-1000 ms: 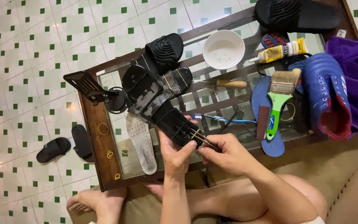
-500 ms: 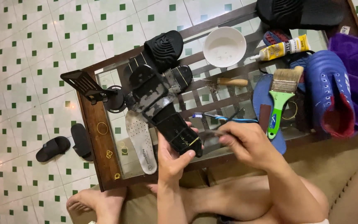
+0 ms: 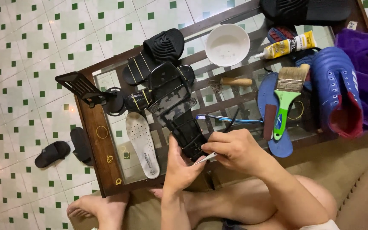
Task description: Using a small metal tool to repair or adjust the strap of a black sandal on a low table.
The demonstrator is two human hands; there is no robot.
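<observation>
At lower centre of the frame, my left hand [image 3: 182, 168] grips the black sandal [image 3: 177, 108]; my right hand [image 3: 231, 149] pinches a small white tool [image 3: 206, 158] over the worktop [image 3: 99, 145].

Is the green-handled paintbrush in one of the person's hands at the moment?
No, the paintbrush lies on the table, apart from both hands.

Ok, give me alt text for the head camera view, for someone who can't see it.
A seated person's left hand steadies a black sandal sole on a glass-topped table while the right hand works a thin pale tool at its near end. Around lie a white insole, white bowl, green-handled brush, glue tube and blue shoe.
</observation>
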